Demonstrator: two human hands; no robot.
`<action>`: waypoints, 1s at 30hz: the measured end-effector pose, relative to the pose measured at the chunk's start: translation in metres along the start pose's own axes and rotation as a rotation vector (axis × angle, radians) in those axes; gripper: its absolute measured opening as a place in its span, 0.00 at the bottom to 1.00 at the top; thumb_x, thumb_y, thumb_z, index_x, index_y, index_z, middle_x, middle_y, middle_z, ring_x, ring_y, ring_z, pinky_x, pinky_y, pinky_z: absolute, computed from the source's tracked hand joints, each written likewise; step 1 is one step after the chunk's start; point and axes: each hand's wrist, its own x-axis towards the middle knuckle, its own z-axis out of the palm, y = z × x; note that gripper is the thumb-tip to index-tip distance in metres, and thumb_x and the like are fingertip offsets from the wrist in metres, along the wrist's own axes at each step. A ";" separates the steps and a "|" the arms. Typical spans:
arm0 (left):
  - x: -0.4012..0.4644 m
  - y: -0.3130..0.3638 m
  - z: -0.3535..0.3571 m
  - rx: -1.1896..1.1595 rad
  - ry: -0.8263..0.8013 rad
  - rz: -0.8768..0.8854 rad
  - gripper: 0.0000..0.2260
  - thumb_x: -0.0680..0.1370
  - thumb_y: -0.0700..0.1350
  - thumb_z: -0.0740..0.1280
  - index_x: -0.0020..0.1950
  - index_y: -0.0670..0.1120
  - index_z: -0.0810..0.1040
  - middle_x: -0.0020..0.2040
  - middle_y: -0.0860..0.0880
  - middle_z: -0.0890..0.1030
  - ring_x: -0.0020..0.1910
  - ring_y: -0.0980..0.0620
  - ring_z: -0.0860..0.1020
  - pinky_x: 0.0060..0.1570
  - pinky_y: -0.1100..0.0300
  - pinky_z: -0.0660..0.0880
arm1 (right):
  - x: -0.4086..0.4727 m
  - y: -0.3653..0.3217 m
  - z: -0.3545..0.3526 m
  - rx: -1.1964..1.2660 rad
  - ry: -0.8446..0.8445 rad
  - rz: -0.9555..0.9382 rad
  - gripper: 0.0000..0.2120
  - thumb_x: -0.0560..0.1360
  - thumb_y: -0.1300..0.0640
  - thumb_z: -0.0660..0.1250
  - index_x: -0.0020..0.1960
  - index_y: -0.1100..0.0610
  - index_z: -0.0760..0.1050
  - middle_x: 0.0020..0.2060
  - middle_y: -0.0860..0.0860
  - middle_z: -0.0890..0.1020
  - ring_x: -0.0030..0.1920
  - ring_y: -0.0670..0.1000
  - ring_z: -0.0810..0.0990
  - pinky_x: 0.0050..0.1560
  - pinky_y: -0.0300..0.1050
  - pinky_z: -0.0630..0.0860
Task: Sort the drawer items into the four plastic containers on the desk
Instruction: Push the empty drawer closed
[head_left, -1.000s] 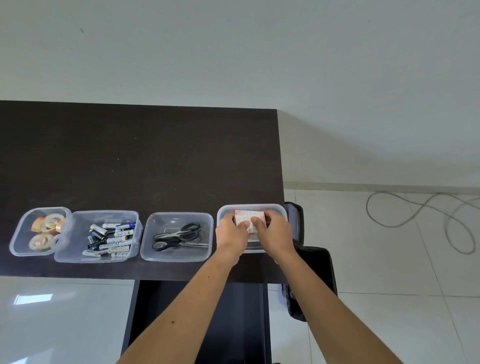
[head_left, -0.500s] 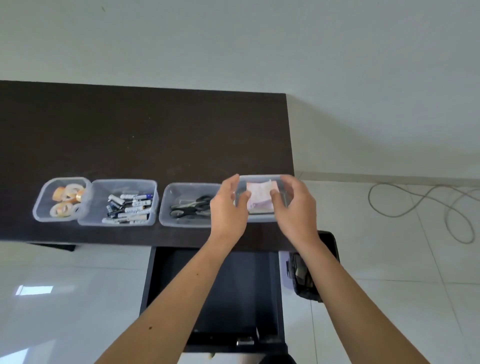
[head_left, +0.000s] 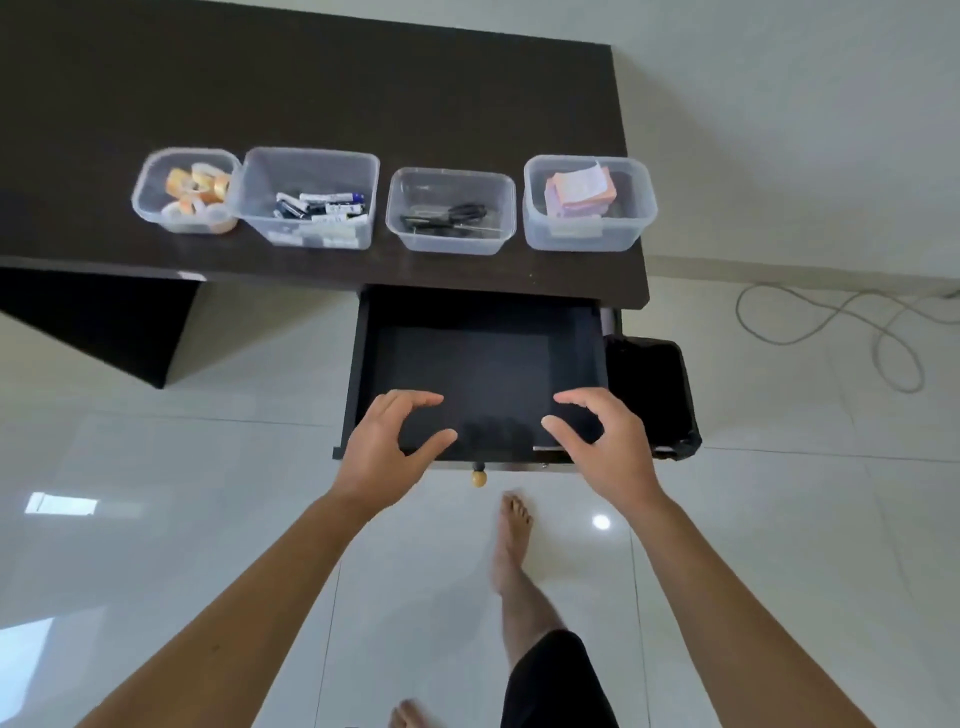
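Drawer (head_left: 483, 384) cleared; sorting apparently complete.
Both hands have withdrawn from the far-right container (head_left: 589, 228), leaving the paper notes (head_left: 579, 193) inside it on the worktop (head_left: 311, 93). Left hand (head_left: 387, 444) and right hand (head_left: 605, 447) now hover over the drawer's near edge (fingers spread, holding nothing).

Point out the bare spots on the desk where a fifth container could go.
Bare desk lies behind the row of four, and at the far left beside the tape tub. The front edge is crowded: marker tub, scissors tub and notes tub sit close together.
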 end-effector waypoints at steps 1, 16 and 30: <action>-0.008 -0.012 0.000 0.069 -0.044 0.015 0.21 0.78 0.58 0.74 0.70 0.57 0.77 0.66 0.60 0.77 0.67 0.60 0.74 0.68 0.58 0.73 | -0.013 0.006 0.009 -0.017 -0.033 0.009 0.15 0.77 0.46 0.77 0.61 0.48 0.83 0.57 0.38 0.83 0.61 0.43 0.80 0.64 0.47 0.79; -0.015 -0.063 0.025 0.136 0.087 0.098 0.09 0.82 0.46 0.71 0.62 0.52 0.83 0.56 0.55 0.82 0.60 0.51 0.72 0.67 0.53 0.71 | -0.032 0.042 0.057 -0.164 0.069 -0.111 0.10 0.76 0.53 0.78 0.57 0.48 0.84 0.51 0.41 0.84 0.55 0.50 0.79 0.67 0.54 0.69; 0.103 -0.060 0.008 0.231 0.303 0.296 0.18 0.77 0.43 0.77 0.66 0.44 0.81 0.64 0.46 0.78 0.68 0.43 0.72 0.72 0.40 0.70 | 0.088 0.044 0.064 -0.159 0.161 -0.196 0.12 0.74 0.52 0.80 0.57 0.50 0.85 0.56 0.48 0.80 0.57 0.55 0.78 0.67 0.54 0.67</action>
